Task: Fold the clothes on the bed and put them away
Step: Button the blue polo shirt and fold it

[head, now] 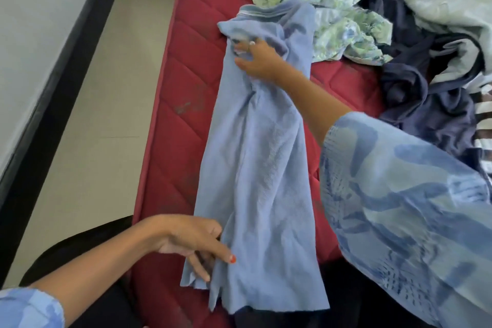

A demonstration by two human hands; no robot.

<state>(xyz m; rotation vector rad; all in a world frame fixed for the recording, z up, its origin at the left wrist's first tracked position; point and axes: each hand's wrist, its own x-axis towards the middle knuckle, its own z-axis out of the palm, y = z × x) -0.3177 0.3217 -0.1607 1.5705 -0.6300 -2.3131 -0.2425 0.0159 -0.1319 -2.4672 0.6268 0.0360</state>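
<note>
Along the bed (186, 66) edge: blue shirt (255, 162) lies lengthwise, mid-fold. Right hand (259, 61) grips fabric near collar; left hand (191, 242) fingers loose at hem. Next: fold hem toward collar.

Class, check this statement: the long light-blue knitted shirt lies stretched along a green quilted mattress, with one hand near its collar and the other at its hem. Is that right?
Not quite. The head view shows the quilted mattress is red, not green. The rest holds: the long light-blue knitted shirt lies stretched along it, the right hand near its collar and the left hand at its hem.
</note>
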